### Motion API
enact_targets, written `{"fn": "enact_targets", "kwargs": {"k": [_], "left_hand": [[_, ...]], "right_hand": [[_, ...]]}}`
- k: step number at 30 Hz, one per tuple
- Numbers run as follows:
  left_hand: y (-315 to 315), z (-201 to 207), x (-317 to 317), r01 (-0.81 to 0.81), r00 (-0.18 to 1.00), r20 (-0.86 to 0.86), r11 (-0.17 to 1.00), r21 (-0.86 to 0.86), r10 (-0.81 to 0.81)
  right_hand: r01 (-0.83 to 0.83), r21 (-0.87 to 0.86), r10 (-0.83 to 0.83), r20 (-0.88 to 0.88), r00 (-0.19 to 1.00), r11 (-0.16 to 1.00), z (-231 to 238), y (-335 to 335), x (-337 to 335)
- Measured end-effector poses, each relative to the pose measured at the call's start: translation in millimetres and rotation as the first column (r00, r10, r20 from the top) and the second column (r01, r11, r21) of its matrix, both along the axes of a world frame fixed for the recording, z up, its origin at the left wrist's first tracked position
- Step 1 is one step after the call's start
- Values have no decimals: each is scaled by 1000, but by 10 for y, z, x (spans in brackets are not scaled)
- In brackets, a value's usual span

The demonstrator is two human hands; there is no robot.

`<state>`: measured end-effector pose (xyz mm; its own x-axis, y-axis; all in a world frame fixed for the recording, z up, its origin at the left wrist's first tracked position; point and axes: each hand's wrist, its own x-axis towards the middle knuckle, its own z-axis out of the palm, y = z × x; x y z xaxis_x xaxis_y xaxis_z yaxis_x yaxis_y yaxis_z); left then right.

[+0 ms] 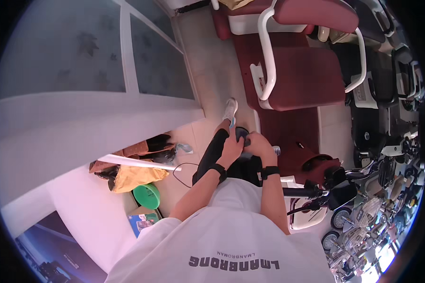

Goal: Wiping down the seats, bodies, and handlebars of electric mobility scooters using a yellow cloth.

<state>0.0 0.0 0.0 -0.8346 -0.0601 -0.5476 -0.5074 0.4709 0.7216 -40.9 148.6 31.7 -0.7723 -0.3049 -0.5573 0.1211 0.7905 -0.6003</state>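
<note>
While left hand (232, 146) grips dark object (241, 132), right hand (259, 143) touches it; cannot tell whether clamped.

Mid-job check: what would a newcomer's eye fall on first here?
Probably the large red seat with white armrests, upper right of centre. Next, the bright green bin and yellow bag, lower left of centre. Near the middle, the left hand and right hand meet at a dark object.

Grips dark rounded object (241, 132) with left hand (231, 148); holds right hand (259, 144) close against it. Wears dark wristbands (270, 172). Has red seat (307, 75) ahead at right, green basin (147, 196) and yellow bag (136, 178) at left.
</note>
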Motion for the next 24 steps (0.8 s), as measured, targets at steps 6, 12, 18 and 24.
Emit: {"fn": "enact_targets", "kwargs": {"k": [6,12,18,24], "left_hand": [[-299,-254,713,-47,998,-40,996,77,50],[-420,-79,968,197,969,-123,970,-141,-215],[-761,350,1220,459,756,-372,841,-286,-539],[-892,1197,1704,761,378,-594,604,-237,-710]], "right_hand": [[-198,69,191,96,977,978,-16,-388,564],[-150,100,143,69,987,984,99,-312,1037],[171,-214,-152,102,983,962,296,-34,1863],[212,-364,-215,31,976,907,487,69,2640]]}}
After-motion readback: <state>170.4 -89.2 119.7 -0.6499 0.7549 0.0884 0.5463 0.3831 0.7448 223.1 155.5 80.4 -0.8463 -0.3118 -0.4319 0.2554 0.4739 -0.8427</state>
